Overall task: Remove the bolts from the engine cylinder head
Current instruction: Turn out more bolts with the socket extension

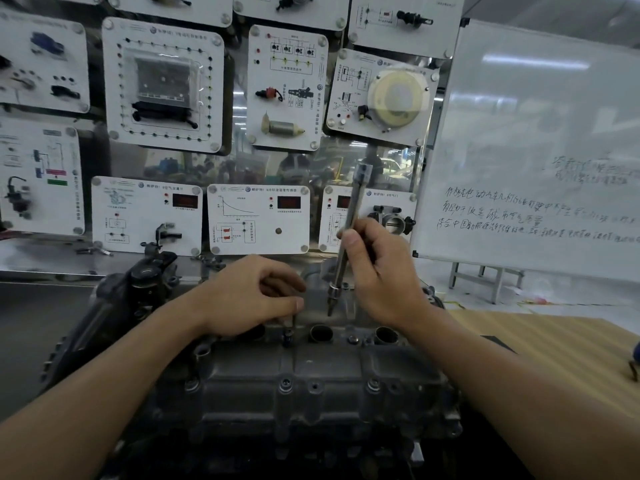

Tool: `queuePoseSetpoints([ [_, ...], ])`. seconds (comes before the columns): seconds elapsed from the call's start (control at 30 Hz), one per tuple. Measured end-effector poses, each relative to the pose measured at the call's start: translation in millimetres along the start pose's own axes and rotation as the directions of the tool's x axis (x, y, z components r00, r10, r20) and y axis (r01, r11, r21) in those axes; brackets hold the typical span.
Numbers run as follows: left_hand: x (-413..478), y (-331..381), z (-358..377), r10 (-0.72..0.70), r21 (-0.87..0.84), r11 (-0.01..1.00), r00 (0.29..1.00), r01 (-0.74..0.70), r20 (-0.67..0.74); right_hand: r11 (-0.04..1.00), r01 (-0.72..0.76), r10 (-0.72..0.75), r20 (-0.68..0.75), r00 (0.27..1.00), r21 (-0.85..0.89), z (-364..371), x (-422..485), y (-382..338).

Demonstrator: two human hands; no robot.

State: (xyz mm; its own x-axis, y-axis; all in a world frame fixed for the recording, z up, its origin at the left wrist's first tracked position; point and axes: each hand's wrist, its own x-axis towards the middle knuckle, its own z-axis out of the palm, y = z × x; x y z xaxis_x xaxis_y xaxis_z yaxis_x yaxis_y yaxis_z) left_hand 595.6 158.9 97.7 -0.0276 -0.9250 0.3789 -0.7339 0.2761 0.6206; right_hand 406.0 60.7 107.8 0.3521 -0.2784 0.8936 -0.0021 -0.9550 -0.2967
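The dark grey engine cylinder head [298,379] fills the lower middle of the head view. My left hand [249,292] pinches a thin bolt [293,323] that stands upright, partly out of a hole on the head's top. My right hand [377,271] grips a long metal extension bar with a bit [346,237], tilted, its tip hanging just above the head to the right of the bolt. Along the front edge of the head sit further bolts [284,383], [373,383].
Two round spark-plug wells [320,332], [385,336] open on the head's top. Behind stands a wall of white training panels [258,220]. A whiteboard [540,150] leans at the right. A wood-grain table [568,351] lies to the right of the engine.
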Motion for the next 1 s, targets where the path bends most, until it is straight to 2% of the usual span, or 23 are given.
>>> queuePoseSetpoints([
  [0.1, 4.2, 14.1, -0.5, 0.032, 0.248, 0.969, 0.999, -0.023, -0.031, 0.997, 0.031, -0.03, 0.02, 0.999, -0.071, -19.1, -4.5, 8.1],
  [0.13, 8.6, 23.0, 1.0, 0.061, 0.275, 0.96, 0.997, -0.046, -0.047, 0.996, 0.031, -0.029, 0.015, 0.999, -0.085, -22.1, -7.3, 11.2],
  [0.2, 21.4, 41.4, 7.9, 0.104, 0.204, 0.975, 0.992, -0.087, -0.07, 0.994, 0.013, -0.013, -0.004, 1.0, -0.109, -23.4, -14.4, 17.4],
  [0.33, 43.9, 63.2, 30.1, 0.04, -0.031, 0.999, 0.999, -0.04, 0.001, 0.992, -0.032, 0.026, -0.05, 0.998, -0.12, -20.7, -22.1, 25.8],
  [0.5, 46.4, 52.6, 56.0, 0.036, -0.287, 0.957, 0.999, -0.031, 0.012, 0.994, -0.031, 0.028, -0.026, 0.999, -0.107, -19.6, -20.8, 27.0],
  [0.57, 44.7, 47.1, 64.5, 0.059, -0.3, 0.953, 0.998, -0.049, 0.024, 0.994, -0.034, 0.03, -0.04, 0.999, -0.1, -19.3, -21.2, 28.3],
  [0.67, 44.6, 44.3, 70.3, 0.095, -0.229, 0.97, 0.994, -0.078, 0.061, 0.996, -0.028, 0.023, -0.057, 0.998, -0.09, -19.4, -20.7, 29.8],
  [0.87, 39.2, 47.6, 70.3, 0.1, -0.22, 0.971, 0.995, -0.091, 0.029, 0.998, 0.025, -0.028, -0.052, 0.998, -0.059, -18.7, -21.5, 28.7],
  [1.0, 36.5, 47.3, 70.4, 0.082, -0.211, 0.974, 0.997, -0.077, 0.013, 0.999, -0.001, -0.001, -0.052, 0.999, -0.043, -17.5, -21.8, 28.2],
])
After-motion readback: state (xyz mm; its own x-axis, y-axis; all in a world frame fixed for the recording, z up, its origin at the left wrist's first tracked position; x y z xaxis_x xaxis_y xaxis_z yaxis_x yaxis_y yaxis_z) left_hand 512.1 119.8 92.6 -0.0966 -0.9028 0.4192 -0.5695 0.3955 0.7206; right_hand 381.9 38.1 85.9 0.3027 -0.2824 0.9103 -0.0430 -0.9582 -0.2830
